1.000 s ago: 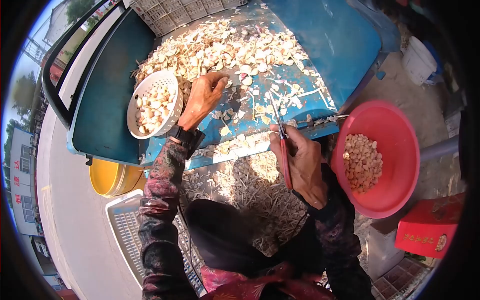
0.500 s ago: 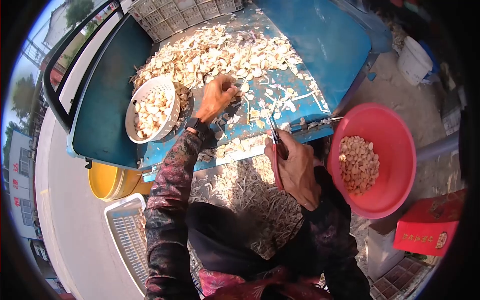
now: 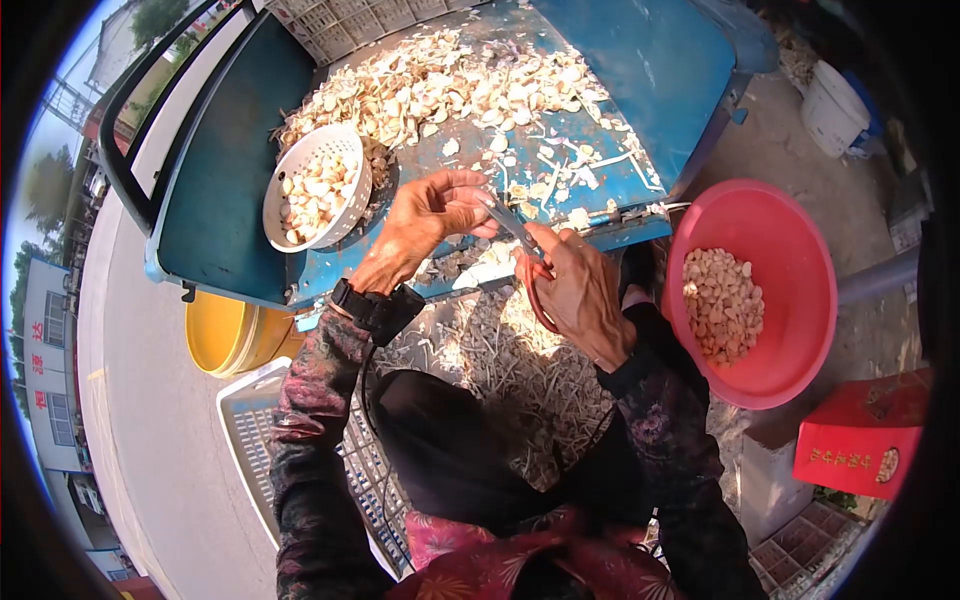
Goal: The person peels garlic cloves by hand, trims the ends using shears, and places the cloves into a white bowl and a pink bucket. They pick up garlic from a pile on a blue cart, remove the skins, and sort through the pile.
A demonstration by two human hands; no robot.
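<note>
My right hand (image 3: 580,290) is closed round a pair of scissors (image 3: 535,268) with red handles, the blades pointing up and left. Above the edge of the blue truck bed, my left hand (image 3: 440,215) pinches a small pale piece, apparently a garlic clove, at the scissor tips; fingers mostly hide it. Beyond the hands a heap of garlic cloves (image 3: 450,85) with dry stems and skins lies on the blue bed (image 3: 430,160). Left of my left hand, a white perforated basket (image 3: 359,200) holds cloves. A pink basin (image 3: 800,320), right of my right hand, holds trimmed-looking cloves (image 3: 722,305).
A pale plastic crate (image 3: 350,25) stands behind the heap. Below the bed are a yellow bucket (image 3: 215,335) and a white slatted crate (image 3: 250,420). Stem litter (image 3: 500,370) covers the ground before my knees. At right are a red box (image 3: 860,440) and white bucket (image 3: 835,105).
My left hand has come from the heap's near edge toward me, fingertips now meeting the scissors. My right hand has moved slightly left and up with the scissors. The view has shifted a little.
</note>
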